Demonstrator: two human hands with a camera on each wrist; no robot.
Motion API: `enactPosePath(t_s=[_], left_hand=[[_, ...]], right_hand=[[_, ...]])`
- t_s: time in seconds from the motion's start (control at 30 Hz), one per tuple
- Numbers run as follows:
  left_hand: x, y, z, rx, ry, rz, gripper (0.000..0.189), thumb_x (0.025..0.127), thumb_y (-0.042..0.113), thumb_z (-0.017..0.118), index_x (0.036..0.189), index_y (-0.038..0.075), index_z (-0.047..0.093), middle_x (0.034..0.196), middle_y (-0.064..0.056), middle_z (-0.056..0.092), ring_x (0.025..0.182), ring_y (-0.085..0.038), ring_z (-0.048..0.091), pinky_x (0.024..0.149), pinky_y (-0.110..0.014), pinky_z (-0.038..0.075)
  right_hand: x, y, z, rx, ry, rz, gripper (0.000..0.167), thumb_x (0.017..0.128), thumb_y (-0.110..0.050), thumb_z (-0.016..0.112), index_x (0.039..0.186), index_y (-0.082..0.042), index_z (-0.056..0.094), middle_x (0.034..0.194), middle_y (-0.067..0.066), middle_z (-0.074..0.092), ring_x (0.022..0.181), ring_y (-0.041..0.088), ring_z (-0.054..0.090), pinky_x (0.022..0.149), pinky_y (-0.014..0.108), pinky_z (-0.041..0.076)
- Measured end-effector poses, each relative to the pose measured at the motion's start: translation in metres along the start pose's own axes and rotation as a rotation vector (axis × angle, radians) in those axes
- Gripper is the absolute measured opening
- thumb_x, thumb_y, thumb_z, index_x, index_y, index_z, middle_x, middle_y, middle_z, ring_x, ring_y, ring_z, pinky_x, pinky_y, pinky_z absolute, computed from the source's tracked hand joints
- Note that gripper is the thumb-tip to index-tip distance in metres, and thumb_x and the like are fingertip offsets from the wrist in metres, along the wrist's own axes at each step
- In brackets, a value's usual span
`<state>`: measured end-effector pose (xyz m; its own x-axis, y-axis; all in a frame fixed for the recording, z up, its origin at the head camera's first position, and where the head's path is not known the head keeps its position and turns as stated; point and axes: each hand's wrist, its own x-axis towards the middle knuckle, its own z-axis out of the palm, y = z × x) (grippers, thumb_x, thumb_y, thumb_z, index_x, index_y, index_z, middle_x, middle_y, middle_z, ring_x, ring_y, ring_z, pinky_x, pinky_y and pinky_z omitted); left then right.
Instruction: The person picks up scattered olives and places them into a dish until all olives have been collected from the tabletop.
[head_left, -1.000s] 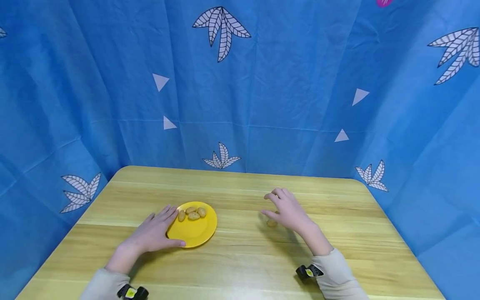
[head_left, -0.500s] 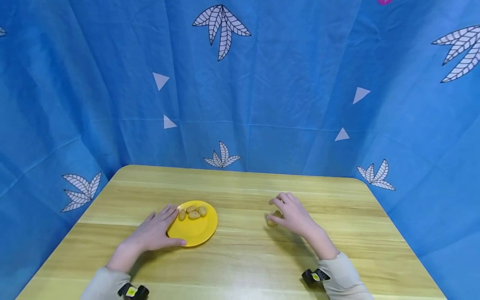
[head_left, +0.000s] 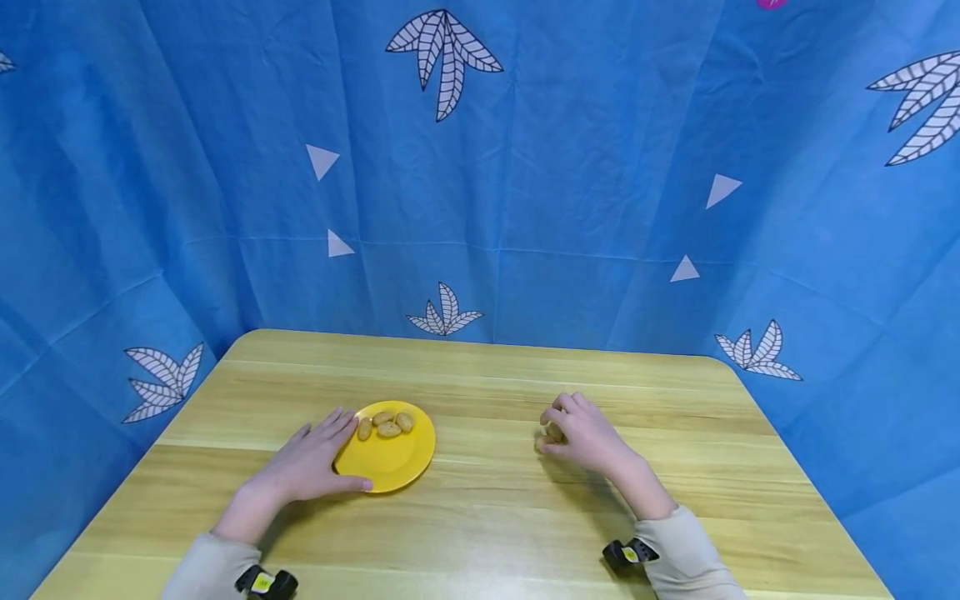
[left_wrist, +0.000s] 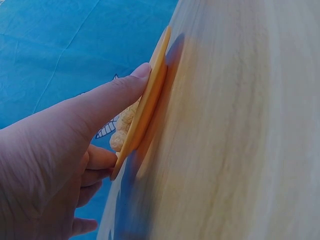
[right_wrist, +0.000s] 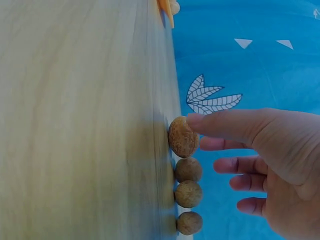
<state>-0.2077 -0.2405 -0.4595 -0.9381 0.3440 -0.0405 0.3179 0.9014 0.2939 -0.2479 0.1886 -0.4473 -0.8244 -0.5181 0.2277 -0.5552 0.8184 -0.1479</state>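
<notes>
On the left of the table lies a yellow plate [head_left: 393, 467] with several brown oval walnuts [head_left: 387, 430] grouped at its far side. My left hand [head_left: 303, 468] rests against the plate, its thumb on the near rim and its straight fingers at the left rim. My right hand [head_left: 588, 437] pinches a walnut [right_wrist: 181, 139] on the table between thumb and index finger. The other right fingers are loosely bent, away from it. Three more walnuts [right_wrist: 188, 194] show beyond it in the right wrist view; the right hand mostly covers them in the head view.
The wood-grain table [head_left: 480, 533] has rounded far corners. A blue patterned curtain [head_left: 570, 167] hangs behind it and at both sides. A stretch of tabletop separates the plate from the right hand. Each wrist wears a small black camera.
My right hand has come down and slightly right, and its thumb and index finger have drawn in on the walnut. The left hand and plate stay in place.
</notes>
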Motion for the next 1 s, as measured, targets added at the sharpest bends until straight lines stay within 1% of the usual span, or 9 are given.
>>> enactPosePath(t_s=[0.13,0.23,0.37,0.53,0.73,1.0], left_hand=[[0.0,0.0001,0.0001,0.001,0.001,0.0,0.111,0.073,0.076,0.063,0.15,0.001,0.034,0.158,-0.02,0.03,0.148,-0.04,0.024,0.113,-0.068,0.022],[0.0,0.0,0.0002,0.001,0.002,0.004,0.111,0.072,0.076,0.064,0.15,0.001,0.035,0.158,-0.02,0.03,0.147,-0.04,0.025,0.113,-0.068,0.022],[0.0002,-0.0004,0.0002,0.003,0.001,0.001,0.112,0.072,0.077,0.063,0.15,0.001,0.034,0.158,-0.02,0.03,0.147,-0.04,0.025,0.113,-0.068,0.022],[0.0001,0.0007,0.0001,-0.003,-0.003,0.001,0.112,0.072,0.076,0.063,0.15,0.002,0.034,0.158,-0.02,0.03,0.147,-0.04,0.025,0.113,-0.068,0.022],[-0.0004,0.0013,0.0,-0.011,-0.011,0.0,0.111,0.073,0.075,0.064,0.15,0.001,0.034,0.158,-0.019,0.03,0.147,-0.04,0.025,0.113,-0.068,0.022],[0.0003,0.0001,0.0002,0.001,-0.003,0.006,0.111,0.073,0.075,0.064,0.15,0.001,0.035,0.158,-0.02,0.03,0.147,-0.04,0.025,0.113,-0.068,0.023]], right_hand=[[0.0002,-0.0006,0.0019,0.015,-0.04,0.018,0.026,0.075,-0.025,0.083,0.095,-0.013,0.07,0.094,-0.002,0.052,0.086,0.015,0.041,0.072,0.029,0.033],[-0.0001,-0.0005,0.003,0.012,-0.048,0.014,0.024,0.074,-0.021,0.084,0.092,-0.014,0.07,0.094,-0.002,0.052,0.085,0.014,0.039,0.071,0.028,0.031],[-0.0005,-0.0004,0.0034,0.001,-0.039,-0.003,0.022,0.073,-0.019,0.083,0.09,-0.015,0.07,0.095,-0.001,0.053,0.084,0.015,0.041,0.07,0.028,0.033],[-0.001,0.0008,0.0046,-0.017,-0.031,-0.025,0.022,0.073,-0.018,0.084,0.09,-0.016,0.07,0.096,0.0,0.054,0.086,0.015,0.043,0.071,0.03,0.037],[-0.0017,0.0005,0.0053,-0.031,-0.025,-0.038,0.021,0.074,-0.02,0.084,0.09,-0.017,0.07,0.097,0.0,0.054,0.086,0.016,0.044,0.071,0.03,0.037],[-0.0015,0.0007,0.0061,-0.041,-0.015,-0.049,0.02,0.074,-0.02,0.084,0.086,-0.018,0.068,0.096,0.0,0.055,0.087,0.016,0.046,0.07,0.029,0.037]])
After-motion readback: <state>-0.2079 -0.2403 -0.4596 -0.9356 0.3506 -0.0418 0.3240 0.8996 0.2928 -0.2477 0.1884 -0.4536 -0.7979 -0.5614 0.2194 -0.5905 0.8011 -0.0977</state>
